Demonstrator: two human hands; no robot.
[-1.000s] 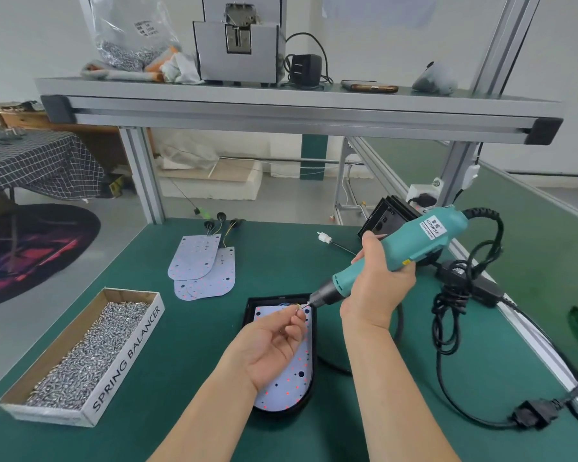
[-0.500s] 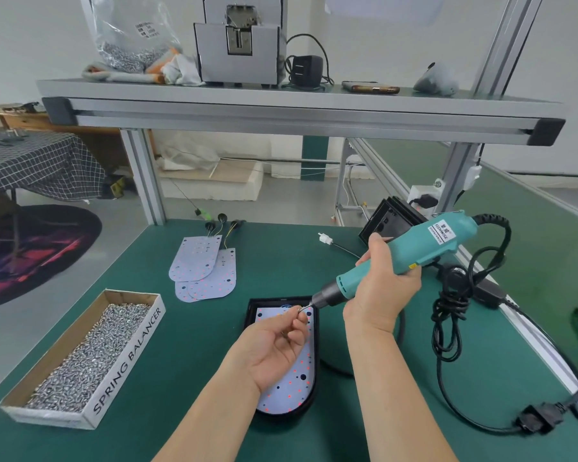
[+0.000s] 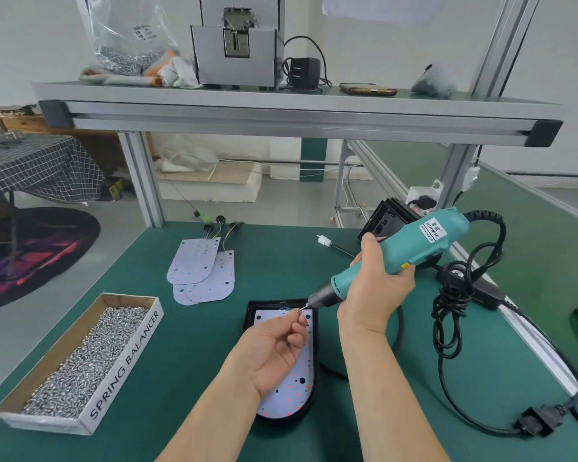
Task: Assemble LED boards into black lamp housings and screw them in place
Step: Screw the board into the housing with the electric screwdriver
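Note:
A black lamp housing (image 3: pixel 251 313) lies on the green bench with a white LED board (image 3: pixel 292 393) seated in it. My left hand (image 3: pixel 274 348) hovers over the board, its fingertips pinching a small screw (image 3: pixel 298 310) against the driver's bit. My right hand (image 3: pixel 376 288) grips a teal electric screwdriver (image 3: pixel 404 246), tilted with the tip pointing down-left above the housing's top edge. More loose LED boards (image 3: pixel 202 273) lie in a small stack behind, wires at their far end.
A cardboard box of screws (image 3: pixel 87 358) sits at the left. A stack of black housings (image 3: pixel 382 220) stands at the back right. The screwdriver's coiled black cable (image 3: pixel 454 295) and plug lie to the right. An aluminium shelf spans overhead.
The screwdriver has tilted more upright and its rear end has swung right. My left hand still holds the screw at the bit tip; the housing has not moved.

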